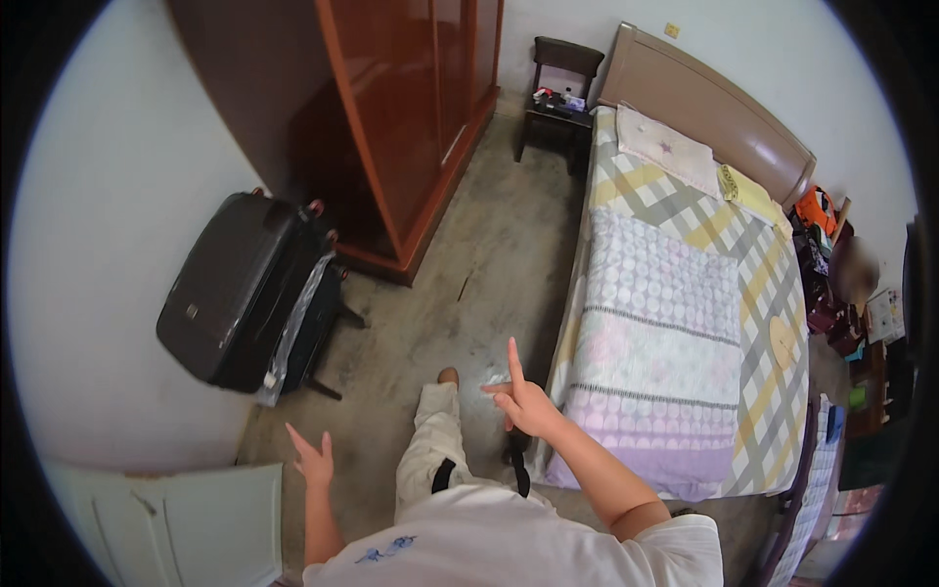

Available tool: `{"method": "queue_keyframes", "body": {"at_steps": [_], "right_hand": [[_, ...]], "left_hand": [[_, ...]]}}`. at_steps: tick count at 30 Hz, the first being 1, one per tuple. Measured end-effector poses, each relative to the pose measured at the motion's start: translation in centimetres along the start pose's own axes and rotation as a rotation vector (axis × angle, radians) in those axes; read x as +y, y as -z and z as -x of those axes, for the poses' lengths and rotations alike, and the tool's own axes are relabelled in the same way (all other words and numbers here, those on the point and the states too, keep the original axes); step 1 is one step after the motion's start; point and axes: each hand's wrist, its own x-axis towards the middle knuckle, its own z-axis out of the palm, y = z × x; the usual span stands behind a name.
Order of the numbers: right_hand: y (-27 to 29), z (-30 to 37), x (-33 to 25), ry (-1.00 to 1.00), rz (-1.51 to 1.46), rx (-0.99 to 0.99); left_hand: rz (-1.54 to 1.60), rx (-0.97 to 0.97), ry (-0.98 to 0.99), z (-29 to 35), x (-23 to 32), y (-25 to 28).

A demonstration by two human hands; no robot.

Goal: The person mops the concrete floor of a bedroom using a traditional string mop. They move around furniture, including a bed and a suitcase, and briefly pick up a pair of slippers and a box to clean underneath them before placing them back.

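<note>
My left hand is raised at the lower left with its fingers apart and nothing in it. The nearest thing ahead of it is a black suitcase, lying on a dark stand with thin legs. My right hand is held out in front of me, index finger stretched forward and another finger pointing left. It too holds nothing. Just right of that hand is the bed, where a folded purple, white and grey quilt lies on a checked sheet. Neither hand touches anything.
A reddish-brown wardrobe stands ahead, with a dark chair bearing small items beyond it. Pillows lie by the headboard. Grey floor runs between wardrobe and bed. A pale door is at lower left.
</note>
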Motion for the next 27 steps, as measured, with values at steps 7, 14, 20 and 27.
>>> {"method": "queue_keyframes", "body": {"at_steps": [7, 14, 20, 27], "right_hand": [[11.2, -12.8, -0.6, -0.137, 0.066, 0.099], [22.4, -16.8, 4.2, -0.133, 0.152, 0.526], [35.9, -28.4, 9.8, -0.066, 0.249, 0.741], [54.1, -45.2, 0.4, 0.047, -0.385, 0.835]], "left_hand": [[0.457, -0.483, -0.382, -16.5, 31.7, -8.8], [0.183, -0.779, -1.301, -19.6, 60.4, -15.4], [-0.077, -0.713, -1.341, -28.9, 70.9, -25.2], [0.419, -0.699, -0.761, -49.3, 77.8, -30.2]]}}
